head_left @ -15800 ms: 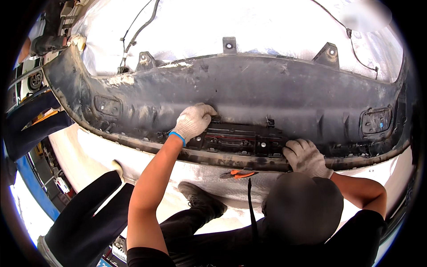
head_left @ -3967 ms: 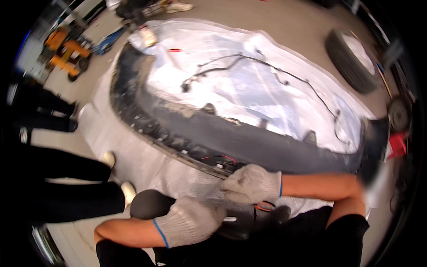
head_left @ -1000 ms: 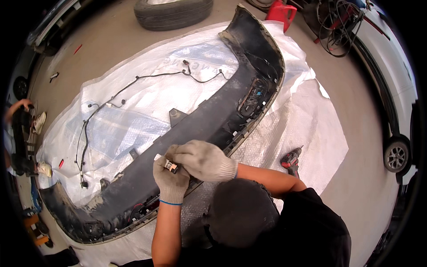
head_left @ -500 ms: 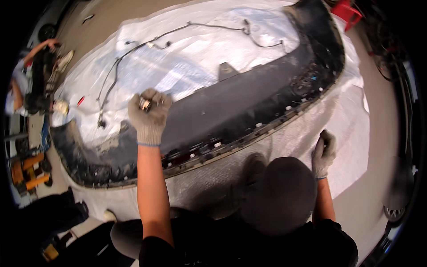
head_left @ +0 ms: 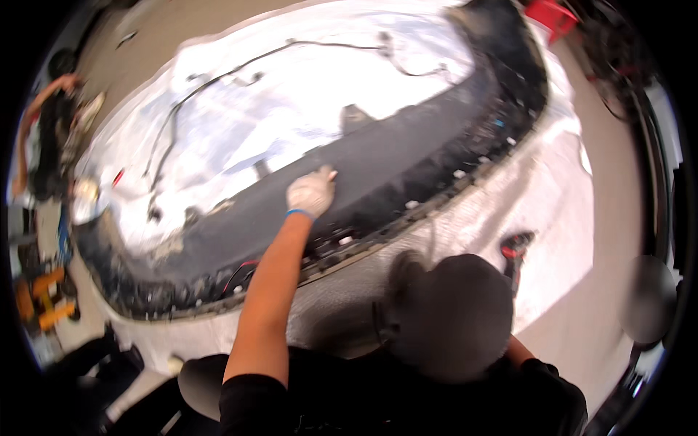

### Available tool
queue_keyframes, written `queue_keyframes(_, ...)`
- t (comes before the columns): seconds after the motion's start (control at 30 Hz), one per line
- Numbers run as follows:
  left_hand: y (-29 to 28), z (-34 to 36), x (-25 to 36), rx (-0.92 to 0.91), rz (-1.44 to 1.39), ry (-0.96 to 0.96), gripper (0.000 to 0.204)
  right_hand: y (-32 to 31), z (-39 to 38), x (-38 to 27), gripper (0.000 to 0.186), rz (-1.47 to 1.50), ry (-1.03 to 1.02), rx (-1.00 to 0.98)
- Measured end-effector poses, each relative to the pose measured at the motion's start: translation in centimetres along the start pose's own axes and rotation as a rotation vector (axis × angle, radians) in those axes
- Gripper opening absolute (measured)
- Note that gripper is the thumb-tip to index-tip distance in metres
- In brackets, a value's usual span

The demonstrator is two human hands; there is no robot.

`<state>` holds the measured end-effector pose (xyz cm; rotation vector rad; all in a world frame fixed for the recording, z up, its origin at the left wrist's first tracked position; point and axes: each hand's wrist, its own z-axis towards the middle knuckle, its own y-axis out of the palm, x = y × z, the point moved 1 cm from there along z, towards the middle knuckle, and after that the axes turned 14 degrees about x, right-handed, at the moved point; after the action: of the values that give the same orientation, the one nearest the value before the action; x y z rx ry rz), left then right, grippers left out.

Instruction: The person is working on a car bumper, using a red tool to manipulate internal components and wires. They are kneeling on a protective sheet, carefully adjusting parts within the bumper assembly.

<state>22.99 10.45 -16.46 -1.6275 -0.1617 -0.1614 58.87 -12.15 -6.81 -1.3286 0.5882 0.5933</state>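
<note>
My left hand (head_left: 313, 192), in a pale knitted glove with a blue cuff, is over the grey inner face of a long, curved, dark car bumper (head_left: 269, 203). Blur hides how its fingers lie and whether anything is in them. The bumper rests on a white sheet and slants from lower left to upper right, with white clips along its near edge. A red-and-black hand tool (head_left: 515, 251) lies on the sheet to the right, its handle pointing toward me. My bent dark knee (head_left: 462, 312) covers my right hand; only a bit of that forearm shows.
A black wiring harness (head_left: 240, 69) runs over the white sheet (head_left: 305, 80) beyond the bumper. A small red item (head_left: 118, 177) lies at the left. Another person (head_left: 54, 138) is at the far left, near orange equipment (head_left: 54, 298). A red object (head_left: 552, 20) stands at the upper right.
My left hand has moved right and down over the bumper; the small metal piece in it earlier no longer shows. My right hand has drawn back behind my knee, leaving the red-and-black tool in sight.
</note>
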Motion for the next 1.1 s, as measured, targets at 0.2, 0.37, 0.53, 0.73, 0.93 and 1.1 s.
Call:
queue_keyframes(0.2,-0.4,-0.8,-0.4,0.062,-0.119,-0.121,0.026,-0.4,-1.9,12.3,0.027,-0.383,0.199,0.068)
queue_keyframes(0.37,-3.0,-2.0,-6.6,0.059,-1.821,-0.769,0.02,-3.2,-4.4,13.5,0.05,-0.56,0.239,-0.22)
queue_keyframes(0.53,-10.0,-2.4,-8.1,-0.066,-2.178,-0.607,0.014,0.5,-7.2,10.3,0.064,-0.672,0.178,-0.333)
queue_keyframes(0.73,-12.7,-2.0,-4.3,-0.147,-2.233,-0.431,0.034,0.2,-5.7,11.0,0.041,-0.456,0.632,-0.157)
queue_keyframes(0.93,-14.2,-2.0,-7.6,-0.064,-2.18,-0.314,0.043,-6.1,4.7,14.5,0.026,0.284,1.024,0.26)
queue_keyframes(1.1,-20.1,-3.0,-8.3,0.016,-1.44,-0.521,0.032,-6.8,11.0,6.0,0.026,1.117,0.805,0.244)
